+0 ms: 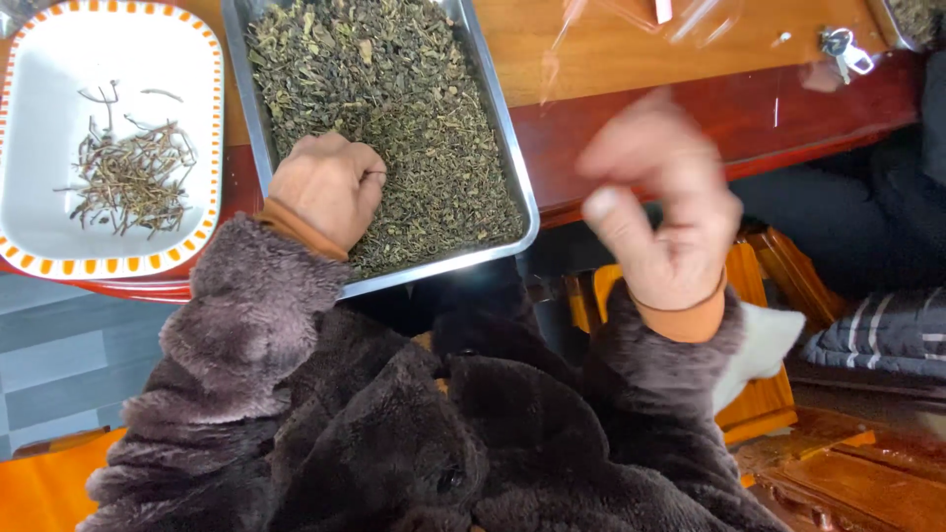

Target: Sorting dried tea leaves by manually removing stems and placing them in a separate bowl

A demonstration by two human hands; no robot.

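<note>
Head view: left hand curled on tea leaves in steel tray, right hand blurred, fingers unclear.

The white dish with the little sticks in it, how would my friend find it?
Start at the big metal tray of dried green leaves where the left hand rests. Look just left of it for the white dish. It alone has an orange dashed rim and holds a small pile of thin brown stems.
</note>
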